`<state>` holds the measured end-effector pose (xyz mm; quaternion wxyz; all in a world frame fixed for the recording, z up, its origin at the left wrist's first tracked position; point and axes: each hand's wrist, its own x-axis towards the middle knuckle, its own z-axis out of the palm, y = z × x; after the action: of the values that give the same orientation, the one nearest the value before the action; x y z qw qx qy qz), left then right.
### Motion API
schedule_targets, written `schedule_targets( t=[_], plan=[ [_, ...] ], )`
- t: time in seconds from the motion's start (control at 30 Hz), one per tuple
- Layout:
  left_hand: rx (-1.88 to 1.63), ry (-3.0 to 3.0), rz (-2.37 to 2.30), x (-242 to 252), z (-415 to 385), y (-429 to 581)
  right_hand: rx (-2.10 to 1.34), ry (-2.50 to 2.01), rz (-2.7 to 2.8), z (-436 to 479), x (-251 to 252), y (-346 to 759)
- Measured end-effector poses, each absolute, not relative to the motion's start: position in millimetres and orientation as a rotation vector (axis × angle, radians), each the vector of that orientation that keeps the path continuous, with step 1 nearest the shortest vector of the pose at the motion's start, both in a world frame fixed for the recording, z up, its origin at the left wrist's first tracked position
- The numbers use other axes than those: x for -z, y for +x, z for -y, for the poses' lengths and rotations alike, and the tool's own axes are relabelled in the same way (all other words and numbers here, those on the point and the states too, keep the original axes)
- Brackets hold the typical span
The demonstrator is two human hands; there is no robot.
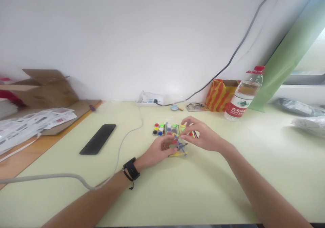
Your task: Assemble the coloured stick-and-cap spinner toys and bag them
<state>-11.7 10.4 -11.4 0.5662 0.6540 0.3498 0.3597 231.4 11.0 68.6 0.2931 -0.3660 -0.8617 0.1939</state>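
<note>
My left hand point(161, 150), wearing a black wristwatch point(132, 169), is curled around a small colourful plastic construction point(182, 147) just above the table. Blue, yellow, grey and red parts show on it; its exact kind cannot be made out. Coming in from the right, my right hand point(201, 136) has its thumb and fingertips pinched at the construction's upper end, and whatever lies between them is too small to name. Right behind the hands are small round pots point(158, 129) with red, green, yellow, white, black and blue tops, partly covered by my fingers.
A black phone-like slab point(98, 139) and a grey cable point(119, 146) lie to the left. Cardboard boxes point(50, 89) and white packets point(38, 126) stand farther left. Behind are a power strip point(149, 100), a striped bag point(219, 96) and a water bottle point(243, 96).
</note>
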Motion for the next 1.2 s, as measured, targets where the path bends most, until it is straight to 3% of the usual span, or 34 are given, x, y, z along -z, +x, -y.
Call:
schedule_targets(
  t=[1.2],
  plan=[
    [-0.843, 1.648, -0.793, 5.2, -7.0, -13.8, -0.368, -0.967, 2.445, -10.2, -87.5, 216.3]
  ],
)
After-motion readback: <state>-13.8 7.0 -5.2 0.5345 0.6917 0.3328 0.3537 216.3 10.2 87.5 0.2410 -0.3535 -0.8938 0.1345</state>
